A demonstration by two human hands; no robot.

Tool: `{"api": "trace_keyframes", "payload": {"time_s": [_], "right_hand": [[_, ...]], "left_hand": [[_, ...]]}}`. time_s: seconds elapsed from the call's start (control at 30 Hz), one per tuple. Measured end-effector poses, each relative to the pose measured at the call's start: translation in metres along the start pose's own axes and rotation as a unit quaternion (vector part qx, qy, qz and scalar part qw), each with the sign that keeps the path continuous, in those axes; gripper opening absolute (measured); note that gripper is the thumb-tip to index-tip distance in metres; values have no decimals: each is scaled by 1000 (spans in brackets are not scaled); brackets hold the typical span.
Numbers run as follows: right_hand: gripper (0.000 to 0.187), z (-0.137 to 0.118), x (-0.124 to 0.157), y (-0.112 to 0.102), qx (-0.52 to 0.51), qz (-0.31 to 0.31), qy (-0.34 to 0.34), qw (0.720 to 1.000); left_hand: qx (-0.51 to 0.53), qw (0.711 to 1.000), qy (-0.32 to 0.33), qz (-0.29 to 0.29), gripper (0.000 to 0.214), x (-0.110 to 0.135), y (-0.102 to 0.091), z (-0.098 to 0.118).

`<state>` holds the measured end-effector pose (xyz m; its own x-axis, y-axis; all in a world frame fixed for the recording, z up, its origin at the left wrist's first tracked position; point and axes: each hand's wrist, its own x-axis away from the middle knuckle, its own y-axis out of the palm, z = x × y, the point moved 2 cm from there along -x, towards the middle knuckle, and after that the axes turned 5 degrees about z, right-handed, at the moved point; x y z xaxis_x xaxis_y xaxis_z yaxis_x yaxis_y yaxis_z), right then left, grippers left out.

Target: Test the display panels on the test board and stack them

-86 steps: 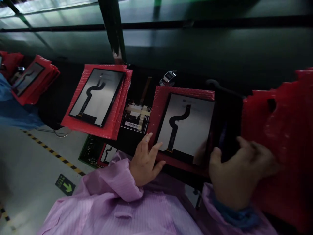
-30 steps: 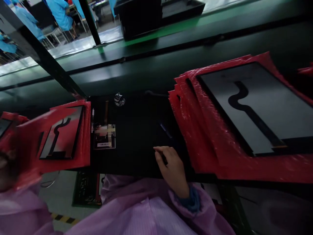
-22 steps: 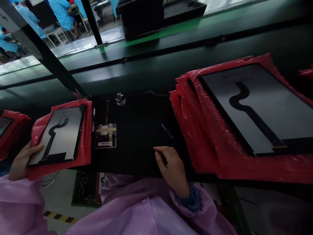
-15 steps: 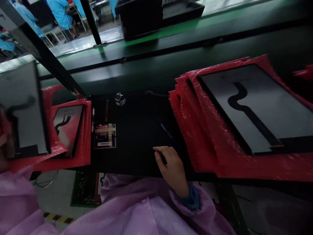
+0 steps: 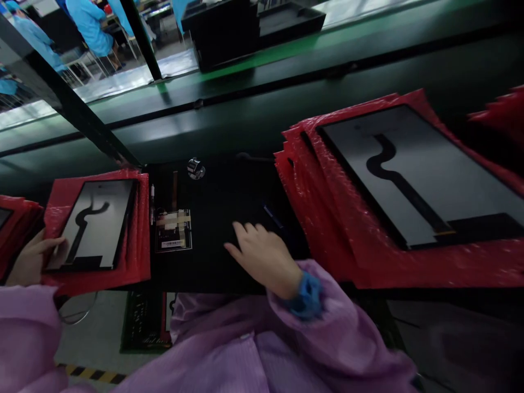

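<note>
On the left pile lies a display panel (image 5: 102, 218) with a black ribbon cable, face flat on a red bubble-wrap sheet (image 5: 61, 191). My left hand (image 5: 30, 263) grips the left edge of this panel and its sheet, thumb on top and the other fingers mostly hidden. Over the dark work mat (image 5: 216, 262), my right hand (image 5: 266, 256) is open and holds nothing, its fingers spread. A blue pen (image 5: 273, 215) lies just beyond it. To its left is a small framed circuit piece (image 5: 173, 230) with tape and a barcode label.
At right, a larger display panel (image 5: 429, 174) tops a stack of red bubble-wrap sheets (image 5: 335, 240). A shiny metal piece (image 5: 196, 168), a brown strip (image 5: 174, 190) and a white pen (image 5: 152, 204) lie on the mat. Black trays (image 5: 286, 24) stand behind a green ledge.
My left hand has lowered the raised panel and its red sheet onto the left pile. My right hand has moved left and forward, its fingers spreading. The view has shifted.
</note>
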<state>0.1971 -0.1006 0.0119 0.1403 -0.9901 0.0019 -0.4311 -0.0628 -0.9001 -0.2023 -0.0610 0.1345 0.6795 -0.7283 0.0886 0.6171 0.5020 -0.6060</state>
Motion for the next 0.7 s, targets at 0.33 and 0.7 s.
{"api": "trace_keyframes", "payload": {"time_s": [0.33, 0.7], "right_hand": [[65, -41, -196, 36, -124, 137, -25, 982], [66, -51, -182, 33, -244, 171, -24, 954]], "left_hand": [[-270, 942, 111, 169, 36, -15, -32, -73], [-160, 973, 64, 153, 37, -27, -32, -91]]}}
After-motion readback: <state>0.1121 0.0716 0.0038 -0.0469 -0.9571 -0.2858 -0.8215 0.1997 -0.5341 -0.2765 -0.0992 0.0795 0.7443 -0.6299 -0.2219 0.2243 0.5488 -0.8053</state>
